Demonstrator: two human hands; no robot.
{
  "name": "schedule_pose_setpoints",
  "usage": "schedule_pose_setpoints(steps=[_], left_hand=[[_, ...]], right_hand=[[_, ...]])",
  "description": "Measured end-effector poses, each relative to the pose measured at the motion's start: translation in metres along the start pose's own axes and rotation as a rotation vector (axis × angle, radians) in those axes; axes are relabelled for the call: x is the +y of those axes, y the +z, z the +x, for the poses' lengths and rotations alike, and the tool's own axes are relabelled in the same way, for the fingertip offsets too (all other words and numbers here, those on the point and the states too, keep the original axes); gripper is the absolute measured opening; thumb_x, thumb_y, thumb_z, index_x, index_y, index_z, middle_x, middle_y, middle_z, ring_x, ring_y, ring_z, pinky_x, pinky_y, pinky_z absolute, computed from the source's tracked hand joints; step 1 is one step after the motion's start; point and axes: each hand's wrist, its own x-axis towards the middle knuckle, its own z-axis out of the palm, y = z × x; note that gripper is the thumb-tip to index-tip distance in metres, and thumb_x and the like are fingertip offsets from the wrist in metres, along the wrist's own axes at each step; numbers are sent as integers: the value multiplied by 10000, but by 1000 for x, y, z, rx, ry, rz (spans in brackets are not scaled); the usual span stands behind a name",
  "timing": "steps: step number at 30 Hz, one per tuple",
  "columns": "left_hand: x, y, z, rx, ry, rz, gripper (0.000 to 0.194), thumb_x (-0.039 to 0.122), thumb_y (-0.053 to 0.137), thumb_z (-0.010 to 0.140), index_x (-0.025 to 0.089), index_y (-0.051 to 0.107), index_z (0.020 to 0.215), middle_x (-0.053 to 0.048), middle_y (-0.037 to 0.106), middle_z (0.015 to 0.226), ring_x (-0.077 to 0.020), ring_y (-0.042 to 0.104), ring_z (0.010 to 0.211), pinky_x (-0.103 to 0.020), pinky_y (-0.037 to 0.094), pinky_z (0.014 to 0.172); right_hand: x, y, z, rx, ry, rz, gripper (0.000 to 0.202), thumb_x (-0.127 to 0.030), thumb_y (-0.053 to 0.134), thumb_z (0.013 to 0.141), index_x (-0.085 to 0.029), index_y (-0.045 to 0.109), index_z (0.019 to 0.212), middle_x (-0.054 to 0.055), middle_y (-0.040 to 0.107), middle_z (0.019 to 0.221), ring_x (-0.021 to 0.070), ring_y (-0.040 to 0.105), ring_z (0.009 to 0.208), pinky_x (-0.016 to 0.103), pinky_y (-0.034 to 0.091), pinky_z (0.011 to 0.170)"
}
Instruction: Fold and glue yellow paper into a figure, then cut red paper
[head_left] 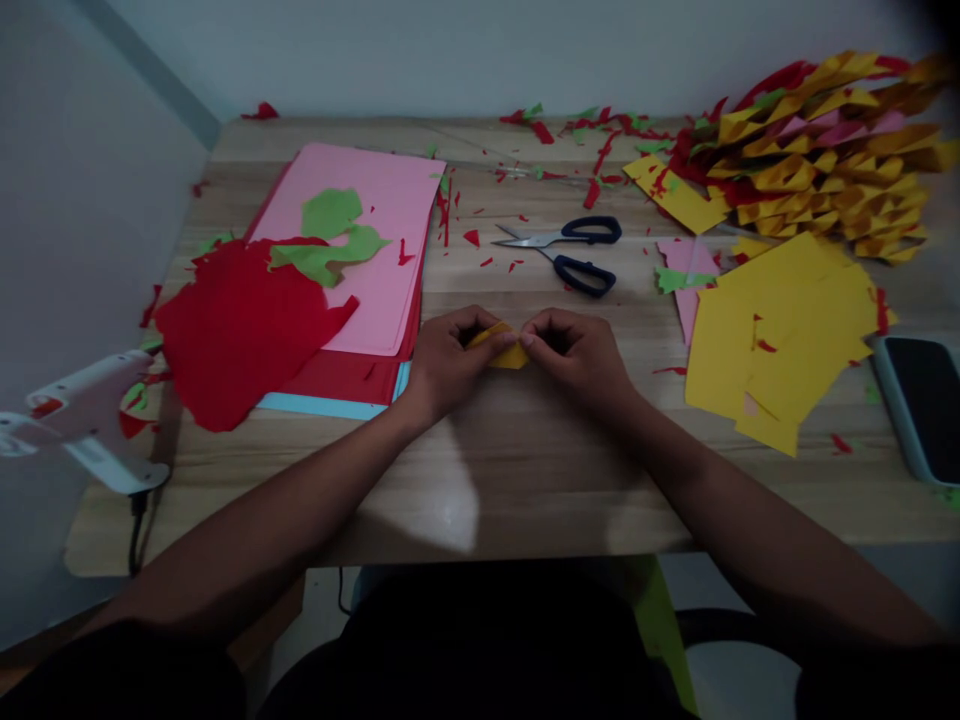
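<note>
A small yellow paper piece is held between my two hands above the middle of the table. My left hand pinches its left side between thumb and fingers. At its right edge, my right hand has thumb and forefinger pressed together on the paper. Just beyond my hands lie scissors with dark handles, their blades pointing left and slightly apart. To the left is a stack of pink sheets over red and blue ones, with green scraps and a large red paper piece on top.
Yellow sheets lie at the right, beside a phone. Folded yellow paper pieces are heaped at the back right. A white glue gun with a cable is at the left edge. Red and green scraps litter the wooden table.
</note>
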Motion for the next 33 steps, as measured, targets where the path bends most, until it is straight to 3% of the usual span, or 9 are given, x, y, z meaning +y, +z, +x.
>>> schedule_pose_setpoints(steps=[8, 11, 14, 16, 20, 25, 33], left_hand=[[-1, -8, 7, 228, -9, -66, 328, 466, 759, 741, 177, 605, 753, 15, 614, 706, -114, 564, 647, -228, 464, 583], [-1, -8, 7, 108, -2, 3, 358, 500, 761, 721, 166, 636, 751, -1, 647, 716, -127, 581, 667, -229, 466, 596], [0, -6, 4, -61, 18, 80, 348, 503, 715, 768, 156, 700, 786, -22, 689, 737, -141, 602, 688, -236, 469, 624], [1, -6, 3, -106, 45, 133, 334, 485, 666, 818, 158, 730, 810, -21, 699, 733, -144, 609, 691, -240, 463, 630], [2, -7, 2, -124, 101, 208, 303, 432, 613, 875, 168, 756, 832, -15, 727, 760, -149, 638, 731, -244, 466, 664], [3, -7, 2, -102, 77, 216, 331, 490, 693, 816, 167, 756, 777, -26, 738, 742, -148, 645, 698, -246, 473, 639], [-2, -2, 1, -64, 6, 17, 372, 490, 807, 689, 153, 670, 769, -26, 716, 735, -128, 624, 645, -237, 488, 608]], right_hand=[[3, -4, 0, 45, 9, 24, 131, -263, 615, 775, -194, 577, 671, -26, 545, 604, 111, 445, 554, 268, 330, 539], [5, -4, -1, 91, -14, 74, 143, -297, 625, 812, -197, 587, 717, -20, 564, 644, 121, 476, 597, 269, 369, 572], [7, -2, -1, 41, -36, 143, 168, -363, 650, 838, -197, 642, 811, 0, 622, 724, 136, 533, 657, 274, 413, 607], [8, -1, -1, 10, -40, 158, 195, -392, 671, 832, -197, 657, 826, 2, 632, 731, 135, 541, 655, 274, 421, 603], [7, -1, -1, 13, -25, 118, 252, -441, 696, 811, -193, 659, 794, -6, 619, 689, 121, 515, 604, 265, 406, 569], [6, -1, -1, -2, -19, 106, 249, -439, 706, 816, -190, 688, 816, 5, 640, 708, 130, 532, 628, 269, 413, 584], [6, -1, -2, 0, -23, 31, 152, -320, 665, 819, -179, 669, 763, -8, 614, 664, 111, 495, 576, 253, 370, 549]])
